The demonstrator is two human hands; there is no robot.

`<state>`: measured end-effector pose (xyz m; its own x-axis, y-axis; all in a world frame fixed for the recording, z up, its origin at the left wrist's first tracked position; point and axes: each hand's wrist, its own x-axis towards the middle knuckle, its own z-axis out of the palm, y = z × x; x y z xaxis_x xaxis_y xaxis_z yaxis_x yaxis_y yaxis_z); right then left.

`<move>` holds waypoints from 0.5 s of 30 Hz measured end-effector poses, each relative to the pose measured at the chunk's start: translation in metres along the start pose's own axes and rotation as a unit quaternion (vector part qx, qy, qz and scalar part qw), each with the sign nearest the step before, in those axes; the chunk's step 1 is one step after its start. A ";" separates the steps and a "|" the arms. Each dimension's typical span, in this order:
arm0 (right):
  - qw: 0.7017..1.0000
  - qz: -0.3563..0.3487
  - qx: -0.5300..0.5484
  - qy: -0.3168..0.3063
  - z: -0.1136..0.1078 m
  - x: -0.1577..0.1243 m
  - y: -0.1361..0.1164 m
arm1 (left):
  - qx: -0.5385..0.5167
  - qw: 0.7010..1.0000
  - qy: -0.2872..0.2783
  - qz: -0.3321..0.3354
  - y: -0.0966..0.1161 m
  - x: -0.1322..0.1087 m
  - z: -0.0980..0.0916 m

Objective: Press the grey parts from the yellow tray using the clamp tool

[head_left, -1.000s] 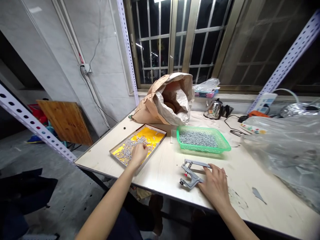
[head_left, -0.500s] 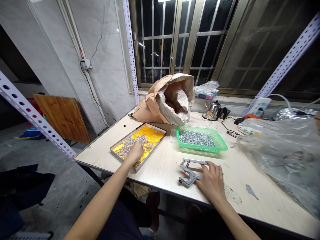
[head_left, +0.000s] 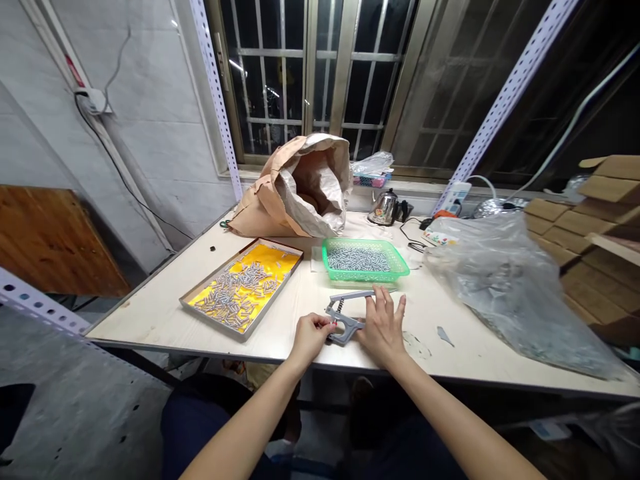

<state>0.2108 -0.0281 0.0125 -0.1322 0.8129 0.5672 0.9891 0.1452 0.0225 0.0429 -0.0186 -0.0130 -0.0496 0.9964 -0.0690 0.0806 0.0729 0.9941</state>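
My right hand (head_left: 384, 328) grips the handles of grey metal hand-press pliers (head_left: 345, 327), which have a coil spring and a C-shaped jaw. The pliers' long upper lever stands raised. At the jaw, my left hand (head_left: 313, 339) is closed in a pinch, and what sits between its fingertips is too small to make out. A shallow tray (head_left: 274, 298) with a yellow lining stands to the left, with many small metal cylindrical pieces (head_left: 230, 293) spread in it. Just beyond the pliers is a green plastic basket (head_left: 367, 275) filled with similar small metal pieces (head_left: 357, 259).
A large open paper sack (head_left: 270, 200) lies at the back of the table. Behind the basket stands a metal kettle (head_left: 384, 208). On the right are a clear plastic bag (head_left: 510, 293), cardboard boxes (head_left: 590, 267) and a grey scrap (head_left: 444, 335). Perforated posts (head_left: 217, 93) rise at the table's back.
My left hand has moved from the pieces in the tray rightward to the pliers' jaw. My right hand still holds the pliers. The camera view has turned to the right.
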 end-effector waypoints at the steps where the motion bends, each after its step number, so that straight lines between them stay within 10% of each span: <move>1: 1.000 0.007 -0.003 -0.002 0.001 -0.001 0.000 | 0.016 1.000 -0.004 0.009 0.000 0.000 -0.001; 15: 0.998 0.019 -0.056 -0.036 0.004 -0.001 -0.001 | 0.107 0.986 -0.092 0.086 0.007 -0.006 -0.010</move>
<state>0.2092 -0.0263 0.0084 -0.0953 0.8557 0.5086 0.9939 0.0534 0.0964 0.0342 -0.0243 -0.0045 0.1628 0.9845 0.0650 0.2806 -0.1094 0.9536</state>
